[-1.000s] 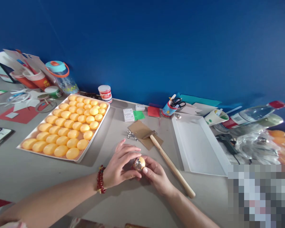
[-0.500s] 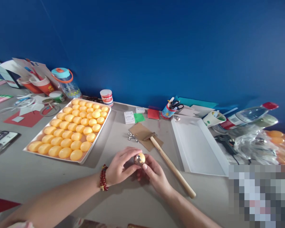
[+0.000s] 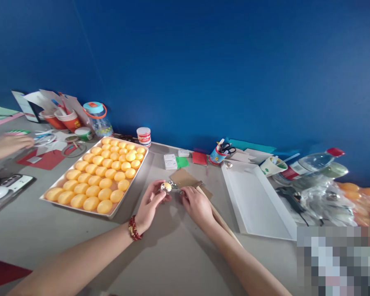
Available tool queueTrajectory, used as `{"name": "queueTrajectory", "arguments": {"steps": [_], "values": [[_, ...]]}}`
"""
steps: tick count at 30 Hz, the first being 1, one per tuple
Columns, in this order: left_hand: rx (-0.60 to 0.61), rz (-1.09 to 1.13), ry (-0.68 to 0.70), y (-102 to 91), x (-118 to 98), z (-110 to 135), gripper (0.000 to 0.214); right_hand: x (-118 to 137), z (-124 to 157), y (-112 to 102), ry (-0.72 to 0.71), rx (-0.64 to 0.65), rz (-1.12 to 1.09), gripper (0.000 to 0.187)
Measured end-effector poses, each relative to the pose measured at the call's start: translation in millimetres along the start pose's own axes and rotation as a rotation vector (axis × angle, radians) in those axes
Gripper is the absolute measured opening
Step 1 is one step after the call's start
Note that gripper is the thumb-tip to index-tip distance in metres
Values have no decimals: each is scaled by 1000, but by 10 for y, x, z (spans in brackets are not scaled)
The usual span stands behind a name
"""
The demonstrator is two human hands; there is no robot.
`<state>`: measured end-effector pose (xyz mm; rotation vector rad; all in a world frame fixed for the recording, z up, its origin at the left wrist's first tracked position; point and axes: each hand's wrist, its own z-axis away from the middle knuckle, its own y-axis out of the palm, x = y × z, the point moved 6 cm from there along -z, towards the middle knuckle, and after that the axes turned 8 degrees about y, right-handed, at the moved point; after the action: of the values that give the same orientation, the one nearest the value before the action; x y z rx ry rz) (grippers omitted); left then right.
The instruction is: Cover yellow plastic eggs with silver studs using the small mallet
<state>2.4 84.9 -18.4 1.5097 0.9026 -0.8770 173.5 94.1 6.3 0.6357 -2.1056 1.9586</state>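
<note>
Left hand (image 3: 147,209), just right of the shallow white-rimmed tray of glossy orange balls (image 3: 111,214), has thumb and fingers wrapped round one small orange ball (image 3: 166,187) partly covered in shiny silver pieces. So that ball is out of the tray, off its right side. Right hand (image 3: 198,205) is farther right of the tray, fingertips bunched narrow beside a loose cluster of tiny silver metal bits (image 3: 173,184); can't tell if a bit is pinched. Wood-handled hammer (image 3: 223,222) lies right of the tray too, partly hidden behind the right hand. Risks: bits could scatter if fingertips press down carelessly; smooth round ball could pop out of a loose left grip; squeezing too hard could knock silver pieces off; right wrist could nudge the hammer.
</note>
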Motion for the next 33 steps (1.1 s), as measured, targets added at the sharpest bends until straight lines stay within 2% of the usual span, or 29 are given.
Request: {"name": "queueTrajectory", "arguments": {"steps": [4,10,15,18,21,24,27,30,33], "values": [[85,7,27,79,-52,35,35,22,-12,64,-5,-28,71,17],[136,-13,33,122,-92,47,37,11,3,57,-43,-11,78,17],[178,-97,23,139,-95,61,38,9,44,0,-75,-12,-24,18],[198,-107,26,155,-99,71,39,-28,70,-45,-4,17,-227,11],[210,-98,23,179,-88,84,38,-82,104,-55,145,92,-553,3],[245,-120,34,205,-68,100,35,-104,152,-33,281,173,-946,19],[288,-274,115,208,-86,112,36,-98,204,-5,371,246,-1253,28],[322,-471,208,209,-135,122,36,-64,257,31,413,341,-1426,30],[351,-573,266,230,-184,123,36,-15,296,71,422,405,-1485,29]]}}
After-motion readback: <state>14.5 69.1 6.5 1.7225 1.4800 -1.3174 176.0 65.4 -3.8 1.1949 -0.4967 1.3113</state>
